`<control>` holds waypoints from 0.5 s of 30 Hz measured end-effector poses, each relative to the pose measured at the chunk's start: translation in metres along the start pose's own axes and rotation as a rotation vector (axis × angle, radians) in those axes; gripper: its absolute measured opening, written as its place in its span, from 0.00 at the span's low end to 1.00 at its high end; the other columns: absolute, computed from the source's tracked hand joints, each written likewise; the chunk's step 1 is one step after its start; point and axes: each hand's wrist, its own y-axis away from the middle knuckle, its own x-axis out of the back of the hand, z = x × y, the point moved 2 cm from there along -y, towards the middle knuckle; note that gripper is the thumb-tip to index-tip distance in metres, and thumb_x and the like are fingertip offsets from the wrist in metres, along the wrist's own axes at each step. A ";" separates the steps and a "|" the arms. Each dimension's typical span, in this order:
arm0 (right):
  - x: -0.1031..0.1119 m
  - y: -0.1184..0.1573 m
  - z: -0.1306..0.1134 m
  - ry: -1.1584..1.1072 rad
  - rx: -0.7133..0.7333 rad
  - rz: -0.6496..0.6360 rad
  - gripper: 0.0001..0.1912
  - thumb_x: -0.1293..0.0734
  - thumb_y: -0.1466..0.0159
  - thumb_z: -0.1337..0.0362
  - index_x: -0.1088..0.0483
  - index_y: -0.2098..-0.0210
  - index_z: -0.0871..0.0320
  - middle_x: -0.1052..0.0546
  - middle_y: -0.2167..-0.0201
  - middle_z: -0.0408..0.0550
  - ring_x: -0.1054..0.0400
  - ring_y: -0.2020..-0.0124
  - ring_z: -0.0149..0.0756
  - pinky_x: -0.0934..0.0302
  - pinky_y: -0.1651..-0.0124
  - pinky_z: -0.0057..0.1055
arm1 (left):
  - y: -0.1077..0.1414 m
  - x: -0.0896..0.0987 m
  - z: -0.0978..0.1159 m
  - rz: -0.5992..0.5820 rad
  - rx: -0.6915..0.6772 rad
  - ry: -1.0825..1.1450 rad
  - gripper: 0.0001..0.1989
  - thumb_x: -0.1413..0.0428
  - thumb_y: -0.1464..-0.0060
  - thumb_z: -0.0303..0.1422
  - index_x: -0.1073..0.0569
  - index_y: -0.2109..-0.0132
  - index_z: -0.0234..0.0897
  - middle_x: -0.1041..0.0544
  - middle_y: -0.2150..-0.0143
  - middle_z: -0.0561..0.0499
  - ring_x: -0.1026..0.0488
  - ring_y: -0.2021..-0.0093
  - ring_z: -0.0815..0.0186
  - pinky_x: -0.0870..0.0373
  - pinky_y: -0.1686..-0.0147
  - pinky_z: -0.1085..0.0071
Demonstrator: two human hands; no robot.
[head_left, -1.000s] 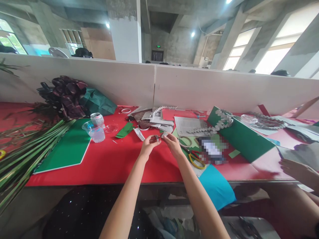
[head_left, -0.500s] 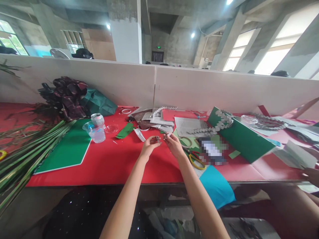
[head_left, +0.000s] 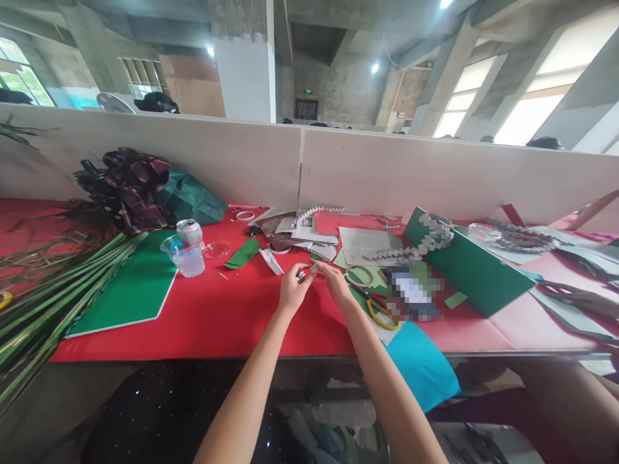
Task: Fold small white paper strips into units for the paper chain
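From the cup (head_left: pixel 189 262), see the can (head_left: pixel 190 233) just behind, the bag (head_left: pixel 193 198) farther back, the leaves (head_left: pixel 104 258) left across the board (head_left: pixel 130 287), the pliers (head_left: pixel 382 314) right, the panel (head_left: pixel 476 270) farther right, and the partition (head_left: pixel 387 169) behind.

table (head_left: pixel 217 322): red top | 9 o'clock – leaves (head_left: pixel 91 277) over green board (head_left: pixel 130 290) | 10 o'clock – cup (head_left: pixel 186 258), can (head_left: pixel 190 232) | 12 o'clock – papers (head_left: pixel 314 238) | 2 o'clock – tape roll (head_left: pixel 370 277), pliers (head_left: pixel 382 310), upright board (head_left: pixel 476 270)

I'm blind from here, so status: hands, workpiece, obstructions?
Left hand gripping small grey piece. Right hand close by, grip unclear. Pliers beside right forearm; cup farther left.
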 end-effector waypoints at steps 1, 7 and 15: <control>-0.001 0.000 0.001 0.004 0.007 -0.009 0.18 0.34 0.41 0.53 0.25 0.54 0.52 0.23 0.53 0.47 0.34 0.48 0.43 0.42 0.45 0.40 | 0.001 0.000 0.000 0.032 -0.060 -0.089 0.12 0.42 0.50 0.38 0.27 0.60 0.36 0.33 0.76 0.54 0.36 0.74 0.69 0.41 0.73 0.74; -0.006 0.001 0.001 0.040 0.013 -0.067 0.19 0.31 0.43 0.51 0.24 0.55 0.52 0.23 0.54 0.49 0.34 0.46 0.47 0.44 0.43 0.45 | 0.003 -0.001 -0.003 0.076 -0.261 -0.409 0.08 0.49 0.43 0.33 0.27 0.60 0.36 0.24 0.64 0.44 0.28 0.64 0.61 0.35 0.65 0.69; -0.009 0.003 -0.002 0.055 0.007 -0.086 0.21 0.31 0.43 0.50 0.25 0.54 0.54 0.22 0.57 0.48 0.33 0.50 0.44 0.43 0.44 0.42 | 0.000 -0.002 -0.008 0.044 -0.218 -0.330 0.10 0.50 0.43 0.31 0.27 0.58 0.34 0.23 0.62 0.41 0.27 0.63 0.60 0.34 0.64 0.68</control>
